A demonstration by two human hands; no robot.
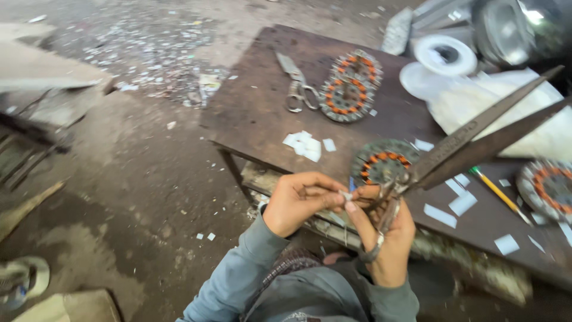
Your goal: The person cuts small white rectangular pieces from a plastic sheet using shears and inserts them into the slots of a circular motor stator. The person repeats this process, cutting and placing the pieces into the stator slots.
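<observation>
Right hand [387,238], at 6 o'clock in the view: grip closed around the ring handles of large dark shears [476,140], fingers threaded through the loops. The shears' blades are parted in a narrow V and point toward 2 o'clock; their long axis runs from the hands up and right across the counter [262,113].

Left hand [298,203], just at 9 o'clock of the right hand: fingers pinched narrow on a small pale scrap [345,195] held at the pivot end of the shears. What the scrap is cannot be told.

Just behind the hands, at 12 o'clock of them, a round stator disc [381,162] with orange and grey windings lies flat on the counter. A stacked pair of like discs [350,88] sits farther back, with smaller scissors [298,83] at their 9 o'clock. Another disc [548,188] lies at the far right edge. A yellow pencil [500,194] and white paper cuttings [305,145] are scattered on the dark, worn top.

White spools [444,56] stand beyond the counter at 1 o'clock. The floor [137,167] is bare, dirty concrete strewn with pale offcuts.
</observation>
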